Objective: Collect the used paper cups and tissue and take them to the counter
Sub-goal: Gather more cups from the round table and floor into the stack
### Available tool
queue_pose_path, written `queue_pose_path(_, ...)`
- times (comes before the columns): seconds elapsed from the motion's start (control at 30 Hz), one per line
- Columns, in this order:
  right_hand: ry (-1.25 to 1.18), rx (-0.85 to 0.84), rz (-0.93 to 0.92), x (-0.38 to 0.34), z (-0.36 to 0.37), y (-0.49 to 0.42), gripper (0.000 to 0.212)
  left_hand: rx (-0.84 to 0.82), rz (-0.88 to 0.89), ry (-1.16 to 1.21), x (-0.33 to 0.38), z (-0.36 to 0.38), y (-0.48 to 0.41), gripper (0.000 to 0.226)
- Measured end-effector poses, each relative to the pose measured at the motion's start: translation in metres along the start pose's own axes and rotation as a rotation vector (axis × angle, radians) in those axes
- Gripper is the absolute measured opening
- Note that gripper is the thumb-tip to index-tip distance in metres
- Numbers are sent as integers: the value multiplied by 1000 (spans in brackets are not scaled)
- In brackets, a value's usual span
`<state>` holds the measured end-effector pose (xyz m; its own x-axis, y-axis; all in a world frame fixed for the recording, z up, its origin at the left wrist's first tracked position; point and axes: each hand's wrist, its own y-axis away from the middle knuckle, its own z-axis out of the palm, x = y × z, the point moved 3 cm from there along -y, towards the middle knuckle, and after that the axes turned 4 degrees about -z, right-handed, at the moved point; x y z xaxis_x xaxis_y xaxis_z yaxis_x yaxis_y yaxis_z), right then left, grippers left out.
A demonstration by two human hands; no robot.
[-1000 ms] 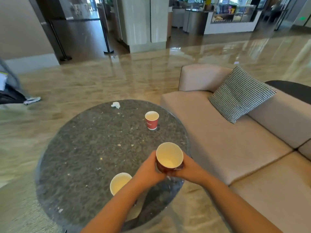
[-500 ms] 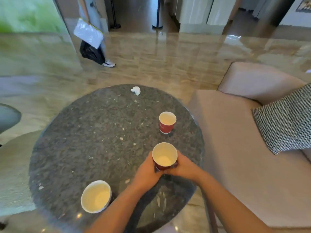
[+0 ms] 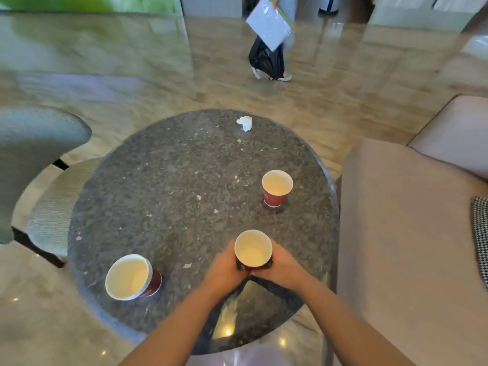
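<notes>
Three red paper cups with pale insides are on or over a round dark granite table (image 3: 171, 180). My left hand (image 3: 224, 268) and my right hand (image 3: 282, 265) both grip the nearest cup (image 3: 253, 250) from either side, near the table's front. A second cup (image 3: 276, 188) stands upright at the right. A third cup (image 3: 131, 277) stands at the front left, close to the edge. A crumpled white tissue (image 3: 245, 123) lies at the table's far edge.
A beige sofa (image 3: 412, 233) with a checked cushion (image 3: 480, 233) runs along the right. A grey chair (image 3: 31, 159) stands at the left. A person with a black bag (image 3: 266, 59) and a white folder walks on the glossy floor beyond the table.
The view has swung left and down, so the table sits more to the centre. Both hands keep hold of the same cup. The walking person has moved to the right.
</notes>
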<state>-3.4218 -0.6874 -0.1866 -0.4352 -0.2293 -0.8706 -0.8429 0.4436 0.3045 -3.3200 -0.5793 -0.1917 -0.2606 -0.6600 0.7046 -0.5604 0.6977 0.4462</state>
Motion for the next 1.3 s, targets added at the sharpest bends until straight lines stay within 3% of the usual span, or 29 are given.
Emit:
queue_pose_path(0.4, 168, 7, -42, 21, -6, -9, 65, 10, 18, -164, 1, 5, -11, 78)
queue_pose_path(0.67, 149, 1, -34, 25, -6, -8, 65, -143, 160, -241, 2, -14, -19, 59)
queue_pose_path(0.77, 182, 16, 2, 26, -13, -8, 59, -181, 123, -164, 6, -20, -29, 50)
queue_pose_path(0.97, 226, 184, 114, 24, -47, -10, 47, -168, 12, -252, 34, -39, -71, 36)
queue_pose_path(1.13, 128, 384, 173, 10, -84, -28, 53, -124, 51, -325, 61, -48, -94, 52)
queue_pose_path(1.3, 54, 445, 184, -2, -104, -55, 67, -110, 115, -322, 81, -51, -112, 71)
